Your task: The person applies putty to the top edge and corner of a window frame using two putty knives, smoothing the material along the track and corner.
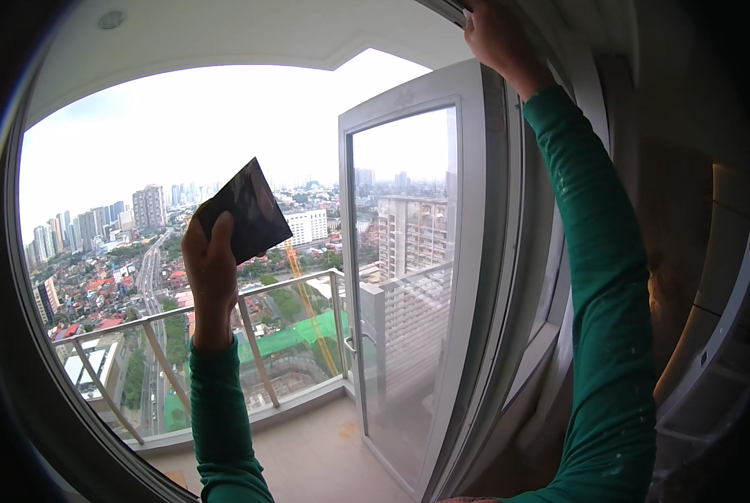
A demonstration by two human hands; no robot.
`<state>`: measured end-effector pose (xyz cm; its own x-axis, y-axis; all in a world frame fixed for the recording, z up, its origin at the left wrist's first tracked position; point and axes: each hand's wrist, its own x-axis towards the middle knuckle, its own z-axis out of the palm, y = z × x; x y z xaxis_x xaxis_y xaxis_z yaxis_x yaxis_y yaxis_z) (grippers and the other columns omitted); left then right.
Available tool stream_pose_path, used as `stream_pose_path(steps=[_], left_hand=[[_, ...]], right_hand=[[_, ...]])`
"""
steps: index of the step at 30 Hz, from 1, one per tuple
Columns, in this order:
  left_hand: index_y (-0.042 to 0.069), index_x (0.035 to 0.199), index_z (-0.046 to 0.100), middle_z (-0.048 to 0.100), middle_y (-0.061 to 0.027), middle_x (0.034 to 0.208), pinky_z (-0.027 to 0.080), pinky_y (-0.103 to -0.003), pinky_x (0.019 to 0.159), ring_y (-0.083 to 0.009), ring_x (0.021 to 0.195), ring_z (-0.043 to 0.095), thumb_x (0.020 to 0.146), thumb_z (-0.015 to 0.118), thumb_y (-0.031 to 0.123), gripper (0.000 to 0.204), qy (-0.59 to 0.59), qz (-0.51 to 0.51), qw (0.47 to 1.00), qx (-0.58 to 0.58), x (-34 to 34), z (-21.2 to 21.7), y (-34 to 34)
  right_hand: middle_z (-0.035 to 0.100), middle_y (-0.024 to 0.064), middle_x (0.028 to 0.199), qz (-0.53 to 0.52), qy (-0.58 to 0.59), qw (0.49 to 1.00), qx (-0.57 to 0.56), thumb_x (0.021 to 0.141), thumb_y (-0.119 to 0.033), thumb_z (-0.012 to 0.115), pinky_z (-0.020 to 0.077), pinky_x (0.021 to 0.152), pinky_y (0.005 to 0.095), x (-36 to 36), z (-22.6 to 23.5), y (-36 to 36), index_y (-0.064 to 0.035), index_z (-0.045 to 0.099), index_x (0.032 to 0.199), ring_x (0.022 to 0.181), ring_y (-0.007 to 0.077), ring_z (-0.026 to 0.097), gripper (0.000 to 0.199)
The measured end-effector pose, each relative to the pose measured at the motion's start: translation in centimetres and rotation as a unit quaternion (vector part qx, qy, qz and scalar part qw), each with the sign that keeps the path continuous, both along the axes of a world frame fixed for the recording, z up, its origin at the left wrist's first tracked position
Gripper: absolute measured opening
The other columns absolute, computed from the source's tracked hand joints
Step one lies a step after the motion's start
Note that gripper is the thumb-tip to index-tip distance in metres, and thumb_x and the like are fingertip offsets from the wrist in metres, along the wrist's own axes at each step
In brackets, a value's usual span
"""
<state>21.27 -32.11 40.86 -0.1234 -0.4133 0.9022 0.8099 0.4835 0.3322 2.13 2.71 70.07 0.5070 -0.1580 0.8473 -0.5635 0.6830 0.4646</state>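
Note:
My left hand [211,247] is raised in front of the balcony opening. Its thumb presses on a thin, dark, flat square sheet [253,214] with a slight sheen, tilted so one corner points up. What the sheet is made of I cannot tell. High at the upper right, my right hand [502,44] reaches to the top of the door frame [442,8]. Its fingers are bent together against the frame's edge, with a small pale spot at their tips. Whether they pinch something there I cannot make out. Both arms wear green sleeves, the right one speckled with white.
A white-framed glass door [467,193] with a handle [350,339] stands swung outward beside my right arm. Outside are the balcony floor [308,448] and a metal railing [199,312], high above a city. A pale curtain-like strip [559,377] hangs behind the frame.

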Motion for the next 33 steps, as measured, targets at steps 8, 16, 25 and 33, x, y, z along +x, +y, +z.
stream_pose_path(steps=[8,16,25,33], left_hand=[[-0.007,0.123,0.063,0.071,-0.0104,0.109,0.055,-0.03,0.087,-0.0148,0.095,0.068,0.101,0.057,0.008,0.028,0.014,0.031,0.999,0.001,2.2,0.1,0.8],[-0.006,0.123,0.064,0.072,-0.0096,0.108,0.056,-0.029,0.086,-0.0144,0.094,0.068,0.1,0.057,0.007,0.026,0.033,0.027,0.999,0.003,3.2,-0.6,0.3],[-0.006,0.124,0.063,0.072,-0.0105,0.109,0.058,-0.03,0.086,-0.0161,0.094,0.07,0.101,0.056,0.008,0.028,0.041,0.025,0.998,0.031,6.6,-2.5,-0.2],[-0.007,0.124,0.063,0.071,-0.0121,0.11,0.058,-0.031,0.087,-0.0168,0.096,0.07,0.1,0.056,0.009,0.029,0.04,0.009,0.998,0.044,6.5,-1.8,2.0]], right_hand=[[0.069,0.0289,0.078,-0.097,-0.218,0.971,0.015,0.083,-0.012,0.06,0.0518,0.062,0.047,-1.1,3.4,4.9,0.0069,0.071,0.086,0.07,0.0377,0.07,0.022],[0.067,0.0187,0.063,-0.43,-0.153,0.882,0.115,0.08,-0.013,0.06,0.0436,0.05,0.0439,0.6,8.4,5.7,-0.0005,0.07,0.068,0.054,0.0251,0.064,0.02],[0.049,0.009,0.056,0.06,-0.428,0.902,-0.002,0.083,-0.008,0.057,0.0318,0.043,0.0393,12.6,6.3,0.9,-0.0049,0.055,0.062,0.044,0.0183,0.043,0.021],[0.054,0.0095,0.058,0.038,-0.397,0.917,-0.006,0.084,-0.009,0.056,0.0341,0.045,0.0385,15.3,5.9,-1.4,-0.0034,0.059,0.066,0.046,0.0202,0.047,0.019]])
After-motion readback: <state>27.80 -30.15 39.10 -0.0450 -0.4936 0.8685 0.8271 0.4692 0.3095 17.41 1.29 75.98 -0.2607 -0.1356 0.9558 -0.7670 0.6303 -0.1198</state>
